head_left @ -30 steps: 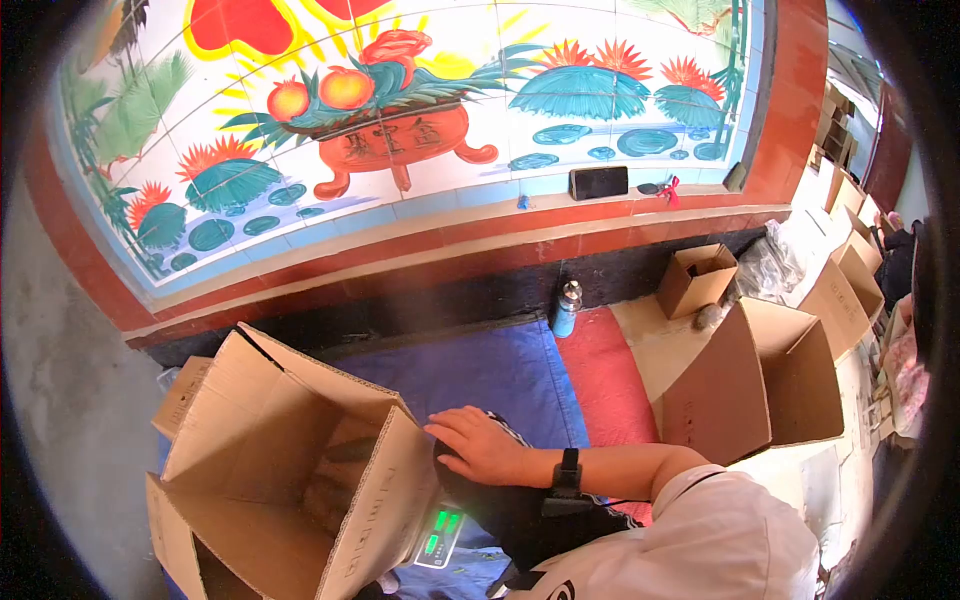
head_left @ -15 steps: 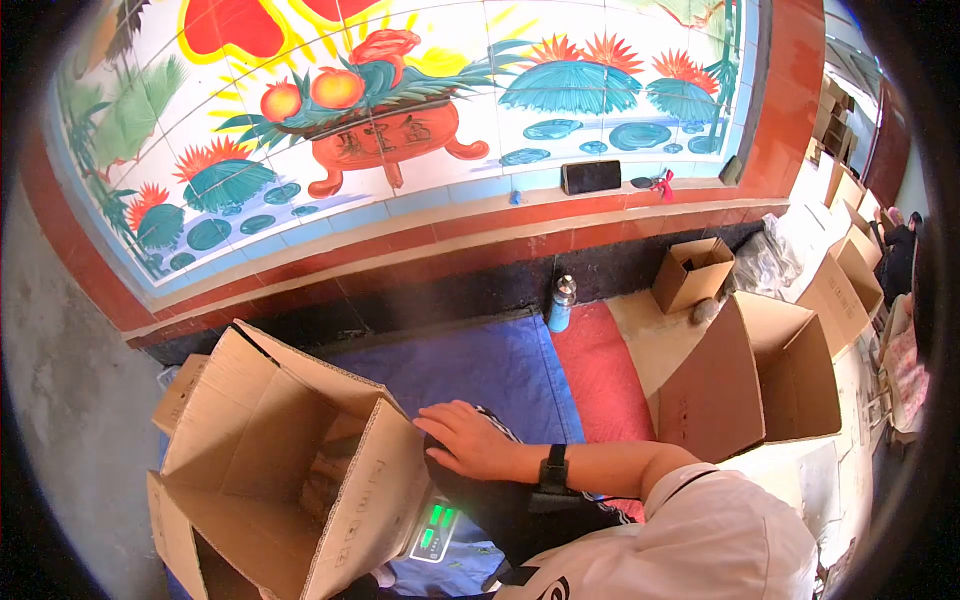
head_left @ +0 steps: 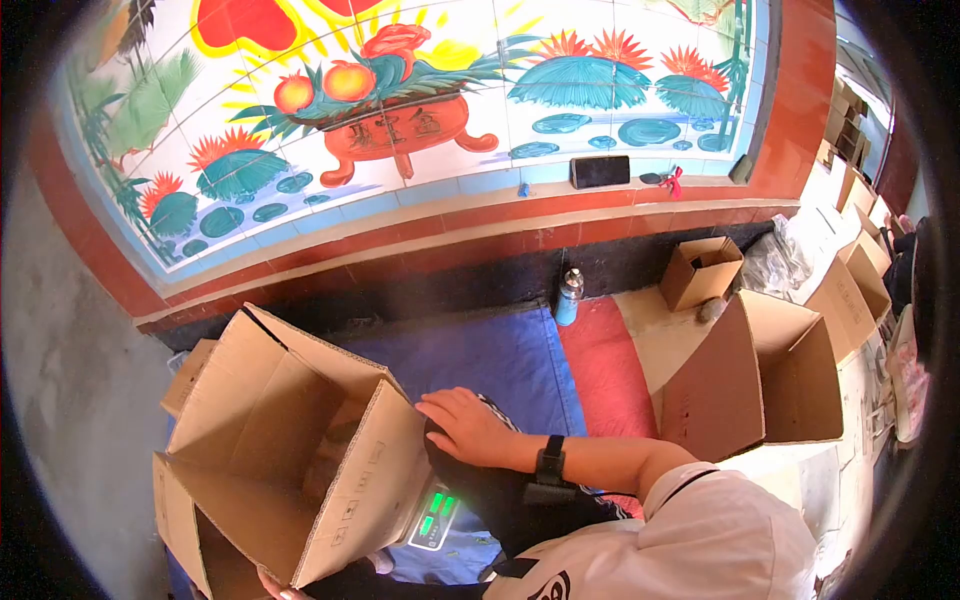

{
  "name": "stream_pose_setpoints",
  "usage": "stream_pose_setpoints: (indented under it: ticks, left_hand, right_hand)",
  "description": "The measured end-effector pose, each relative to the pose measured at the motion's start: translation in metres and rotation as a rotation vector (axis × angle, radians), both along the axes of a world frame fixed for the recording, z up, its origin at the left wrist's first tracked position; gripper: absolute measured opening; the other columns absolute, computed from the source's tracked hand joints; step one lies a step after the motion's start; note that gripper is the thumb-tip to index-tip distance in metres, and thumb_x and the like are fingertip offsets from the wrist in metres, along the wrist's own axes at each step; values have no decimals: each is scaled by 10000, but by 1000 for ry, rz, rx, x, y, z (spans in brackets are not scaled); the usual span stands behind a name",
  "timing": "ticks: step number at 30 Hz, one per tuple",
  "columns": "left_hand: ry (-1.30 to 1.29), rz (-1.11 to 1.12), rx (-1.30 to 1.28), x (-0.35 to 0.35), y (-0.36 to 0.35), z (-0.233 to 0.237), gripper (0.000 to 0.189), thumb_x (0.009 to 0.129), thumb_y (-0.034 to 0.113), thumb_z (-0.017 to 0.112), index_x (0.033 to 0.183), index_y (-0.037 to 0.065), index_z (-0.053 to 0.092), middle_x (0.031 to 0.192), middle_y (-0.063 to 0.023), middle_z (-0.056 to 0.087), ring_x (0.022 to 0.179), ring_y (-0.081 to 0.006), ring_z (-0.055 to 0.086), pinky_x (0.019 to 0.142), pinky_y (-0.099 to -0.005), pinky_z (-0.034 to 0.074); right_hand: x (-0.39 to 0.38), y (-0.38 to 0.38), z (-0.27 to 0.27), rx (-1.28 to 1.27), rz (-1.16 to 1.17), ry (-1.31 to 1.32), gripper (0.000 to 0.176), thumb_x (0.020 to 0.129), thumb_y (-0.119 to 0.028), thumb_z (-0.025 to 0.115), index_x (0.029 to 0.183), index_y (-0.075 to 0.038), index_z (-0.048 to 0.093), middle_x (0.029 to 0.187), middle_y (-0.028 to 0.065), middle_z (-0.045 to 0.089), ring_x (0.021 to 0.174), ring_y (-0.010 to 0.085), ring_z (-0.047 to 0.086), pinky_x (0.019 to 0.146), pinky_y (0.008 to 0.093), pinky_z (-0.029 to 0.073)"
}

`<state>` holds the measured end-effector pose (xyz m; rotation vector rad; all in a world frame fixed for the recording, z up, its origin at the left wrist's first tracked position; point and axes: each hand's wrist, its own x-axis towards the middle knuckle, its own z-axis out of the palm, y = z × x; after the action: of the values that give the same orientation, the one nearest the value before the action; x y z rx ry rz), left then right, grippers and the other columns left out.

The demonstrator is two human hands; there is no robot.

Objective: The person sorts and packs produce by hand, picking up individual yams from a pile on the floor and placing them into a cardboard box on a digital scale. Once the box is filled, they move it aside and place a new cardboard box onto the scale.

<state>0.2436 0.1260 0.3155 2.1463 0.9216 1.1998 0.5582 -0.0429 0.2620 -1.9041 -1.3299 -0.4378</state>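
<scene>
A large open cardboard box [head_left: 365, 490] stands tilted in front of me, its flaps up and some brown contents dim inside. At its near bottom corner, my left hand [head_left: 277, 586] grips the cardboard edge; only a few fingers show. My right hand [head_left: 465, 425] lies with fingers stretched out on my dark-trousered knee, close to the box's right side, and holds nothing. Beside the box, partly covered by it, a digital scale [head_left: 434, 520] shows lit green digits. Whether the box rests on the scale's plate is hidden.
A blue cloth [head_left: 490, 355] and a red mat [head_left: 605, 365] cover the floor. A blue bottle [head_left: 568, 298] stands by the wall. To the right are another open carton [head_left: 715, 385], a small box [head_left: 702, 275] and plastic wrap [head_left: 775, 258]. A phone [head_left: 600, 172] leans on the ledge.
More of my left hand now shows at the box's near bottom corner. The view has shifted slightly. My right hand stays on the knee, almost unmoved.
</scene>
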Motion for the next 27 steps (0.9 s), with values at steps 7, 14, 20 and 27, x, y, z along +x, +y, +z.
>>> stream_pose_setpoints:
  ticks: [7, 14, 20, 27]
  left_hand:
    - [-17, -39, -13, -1, -1, 3, 487, 1004, 279, 221, 1351, -56, 294, 1379, -247, 337, 1262, -314, 358, 1052, -390, 282]
    - [-240, -64, -1, 21, -13, 18, 576, 985, 401, 232, 1393, -4, 194, 1402, -229, 286, 1286, -332, 318, 1075, -446, 261]
    - [-505, -110, -138, 3, 7, -5, 672, 938, 542, 227, 1414, 81, 112, 1432, -209, 226, 1306, -388, 272, 1092, -518, 233]
    - [-721, -124, -319, -2, 13, -5, 690, 910, 602, 232, 1411, 135, 146, 1438, -213, 225, 1305, -402, 274, 1084, -554, 220]
  right_hand:
    - [0, 0, 0, 28, 7, 22, 463, 770, -167, 635, 1176, -7, 481, 1139, 178, 513, 1061, 334, 489, 919, 437, 382]
    - [0, -2, 0, 30, -18, 154, 477, 797, -156, 616, 1221, -11, 455, 1161, 188, 510, 1083, 349, 487, 942, 444, 379]
    - [13, -5, -21, 311, 3, 585, 459, 879, -110, 517, 1302, -17, 366, 1205, 177, 505, 1121, 295, 508, 944, 383, 404]
    - [19, -6, -29, 476, 86, 811, 464, 928, -158, 482, 1345, -38, 317, 1214, 163, 503, 1112, 249, 521, 943, 360, 413]
